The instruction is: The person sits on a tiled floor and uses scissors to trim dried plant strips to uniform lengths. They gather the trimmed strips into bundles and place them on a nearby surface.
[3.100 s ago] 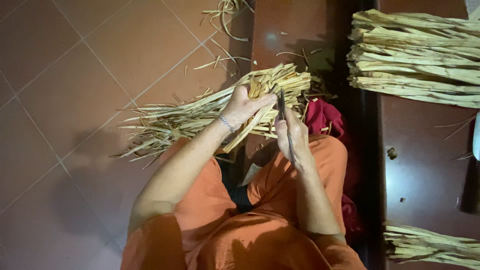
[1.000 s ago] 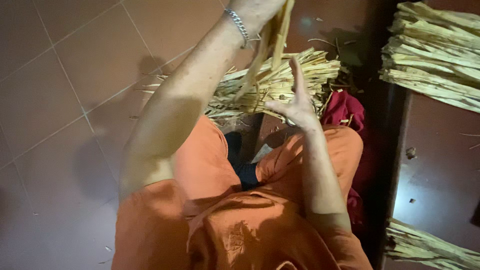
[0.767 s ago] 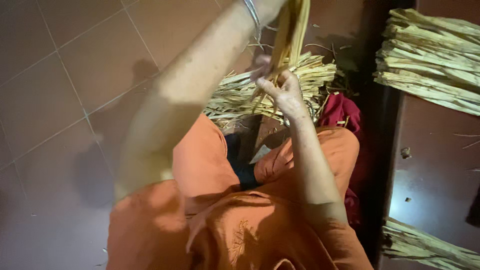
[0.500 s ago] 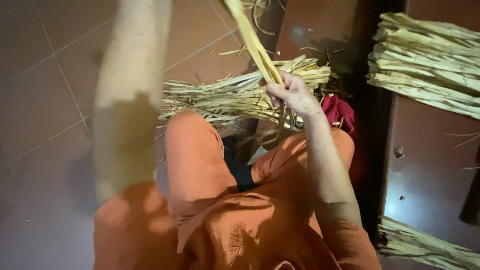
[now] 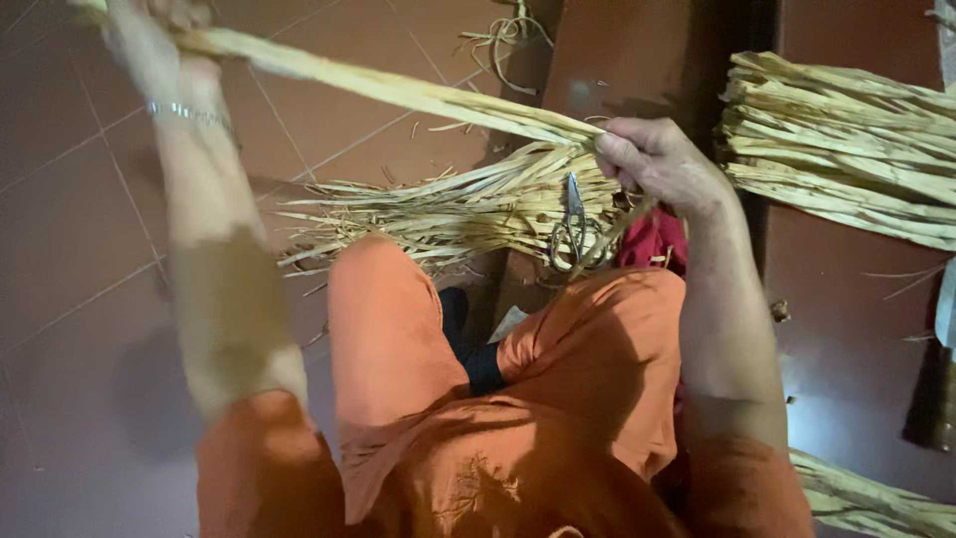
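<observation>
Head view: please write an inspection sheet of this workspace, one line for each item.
Surface: reddish tiled floor; the person sits with knees in orange cloth.
Job's things: long pale dried strip stretched between both hands; scissors lying on the loose pile of strips.
Clutter: stray fibres on the floor; red cloth beside the right knee.
Grips: left hand at the top edge, blurred, pulling the strip; right hand pinching its other end.
Cables: nothing seen.
Surroundings: stacked bundles of strips at right; another bundle at the lower right.
</observation>
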